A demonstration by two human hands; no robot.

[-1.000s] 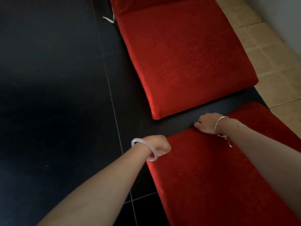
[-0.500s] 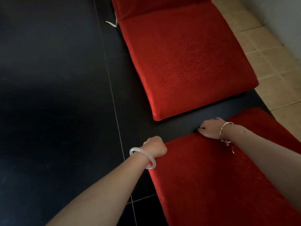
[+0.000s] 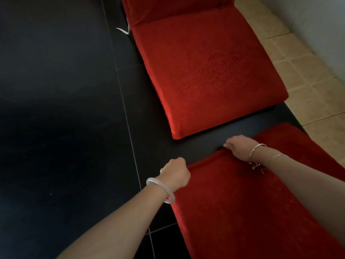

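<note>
A red seat cushion (image 3: 252, 202) lies at the lower right on a black bench surface (image 3: 65, 146). My left hand (image 3: 175, 174), with a white bangle on its wrist, grips the cushion's far left corner with curled fingers. My right hand (image 3: 239, 147), wearing a thin metal bracelet, holds the cushion's far edge, fingers curled over it. A second red cushion (image 3: 205, 71) lies farther away on the same black surface, with a narrow black gap between the two.
A third red cushion (image 3: 168, 6) shows at the top edge. A white tie strap (image 3: 123, 31) lies beside the far cushion's left corner. Beige floor tiles (image 3: 308, 86) and a pale wall (image 3: 317, 25) run along the right.
The view has shifted slightly, so both hands and the near cushion sit a little lower in frame. Both hands keep hold of the near cushion's far edge.
</note>
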